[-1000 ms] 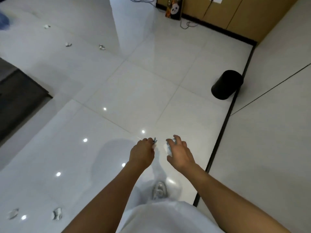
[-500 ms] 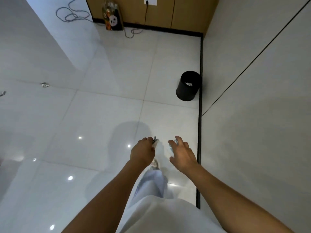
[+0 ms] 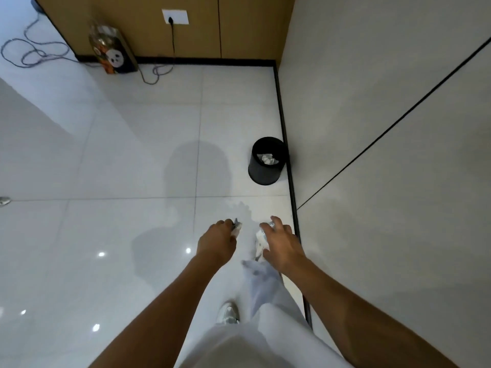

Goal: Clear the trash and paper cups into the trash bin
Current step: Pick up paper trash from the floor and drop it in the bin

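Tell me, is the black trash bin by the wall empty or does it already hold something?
Not empty. The black trash bin stands upright, and crumpled whitish trash shows at its bottom.

The person wears loose white trousers (image 3: 268, 296) and a white top (image 3: 239, 349), with a white sneaker (image 3: 228, 313) just left of the trouser leg. Both forearms are bare, without sleeves.
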`<state>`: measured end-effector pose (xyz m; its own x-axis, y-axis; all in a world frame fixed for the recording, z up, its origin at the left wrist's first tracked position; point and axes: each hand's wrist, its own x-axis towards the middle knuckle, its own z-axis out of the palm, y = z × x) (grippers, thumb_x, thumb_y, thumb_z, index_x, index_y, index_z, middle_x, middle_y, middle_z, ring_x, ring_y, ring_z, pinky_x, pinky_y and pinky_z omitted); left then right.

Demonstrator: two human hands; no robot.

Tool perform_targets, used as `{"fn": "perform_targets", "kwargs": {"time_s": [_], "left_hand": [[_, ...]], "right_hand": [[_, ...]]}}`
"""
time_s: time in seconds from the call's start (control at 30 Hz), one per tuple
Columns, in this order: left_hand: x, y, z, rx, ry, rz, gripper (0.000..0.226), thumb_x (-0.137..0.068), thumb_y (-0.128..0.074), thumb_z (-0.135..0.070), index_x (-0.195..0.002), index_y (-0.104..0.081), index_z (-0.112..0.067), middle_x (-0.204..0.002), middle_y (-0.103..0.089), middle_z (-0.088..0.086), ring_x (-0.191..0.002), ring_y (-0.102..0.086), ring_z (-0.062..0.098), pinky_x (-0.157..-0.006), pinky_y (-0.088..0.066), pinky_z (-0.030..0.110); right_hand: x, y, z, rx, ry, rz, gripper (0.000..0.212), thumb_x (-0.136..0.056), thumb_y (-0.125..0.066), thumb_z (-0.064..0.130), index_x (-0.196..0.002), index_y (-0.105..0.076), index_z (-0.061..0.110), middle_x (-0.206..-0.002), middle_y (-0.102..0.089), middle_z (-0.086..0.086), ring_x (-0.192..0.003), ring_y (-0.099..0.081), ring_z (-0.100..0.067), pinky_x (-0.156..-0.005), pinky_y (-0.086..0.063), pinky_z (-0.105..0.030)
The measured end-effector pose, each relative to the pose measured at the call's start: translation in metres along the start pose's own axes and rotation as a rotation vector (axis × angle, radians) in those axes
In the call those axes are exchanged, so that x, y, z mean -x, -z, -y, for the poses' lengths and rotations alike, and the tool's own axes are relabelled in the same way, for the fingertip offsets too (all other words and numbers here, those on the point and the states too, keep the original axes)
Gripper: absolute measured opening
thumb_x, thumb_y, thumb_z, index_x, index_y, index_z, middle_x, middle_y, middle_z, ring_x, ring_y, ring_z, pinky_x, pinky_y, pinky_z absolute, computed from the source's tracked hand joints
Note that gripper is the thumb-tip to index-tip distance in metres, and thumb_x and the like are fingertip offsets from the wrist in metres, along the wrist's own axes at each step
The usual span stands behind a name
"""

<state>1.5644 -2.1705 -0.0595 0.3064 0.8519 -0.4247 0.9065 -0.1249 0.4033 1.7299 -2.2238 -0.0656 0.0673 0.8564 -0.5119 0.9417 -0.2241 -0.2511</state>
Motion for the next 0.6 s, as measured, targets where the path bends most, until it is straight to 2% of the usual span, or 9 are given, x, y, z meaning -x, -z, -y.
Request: {"fn": "perform_targets", "kwargs": {"time_s": [0.23, 0.43, 0.6], "left_hand": [[-0.156, 0.037, -0.058, 0.008, 0.037, 0.023, 0.023, -0.092, -0.044, -0.017, -0.113, -0.052, -0.012, -0.107, -0.058, 0.007, -0.098, -0.056, 0.026, -0.071, -0.043, 0.032], [-0.258, 0.071, -0.095, 0.042, 0.043, 0.028, 0.024, -0.093, -0.046, -0.018, -0.115, -0.053, -0.012, -0.105, -0.059, 0.007, -0.092, -0.056, 0.024, -0.069, -0.045, 0.032], [-0.325, 0.093, -0.098, 0.052, 0.071, 0.074, 0.026, -0.093, -0.048, -0.019, -0.117, -0.053, -0.012, -0.108, -0.059, 0.008, -0.099, -0.057, 0.027, -0.078, -0.048, 0.036]], "right_hand": [[-0.134, 0.087, -0.053, 0.000, 0.019, -0.065, 0.061, -0.087, -0.062, 0.018, -0.142, -0.036, 0.022, -0.151, -0.022, -0.005, -0.125, -0.040, -0.028, -0.098, -0.043, -0.036], [-0.231, 0.154, -0.084, 0.017, -0.009, -0.015, 0.063, -0.086, -0.064, 0.023, -0.142, -0.035, 0.021, -0.153, -0.020, -0.007, -0.126, -0.040, -0.032, -0.098, -0.044, -0.039], [-0.295, 0.180, -0.094, -0.012, -0.024, 0.031, 0.062, -0.085, -0.065, 0.022, -0.141, -0.036, 0.022, -0.153, -0.020, -0.006, -0.125, -0.040, -0.034, -0.095, -0.045, -0.040]]}}
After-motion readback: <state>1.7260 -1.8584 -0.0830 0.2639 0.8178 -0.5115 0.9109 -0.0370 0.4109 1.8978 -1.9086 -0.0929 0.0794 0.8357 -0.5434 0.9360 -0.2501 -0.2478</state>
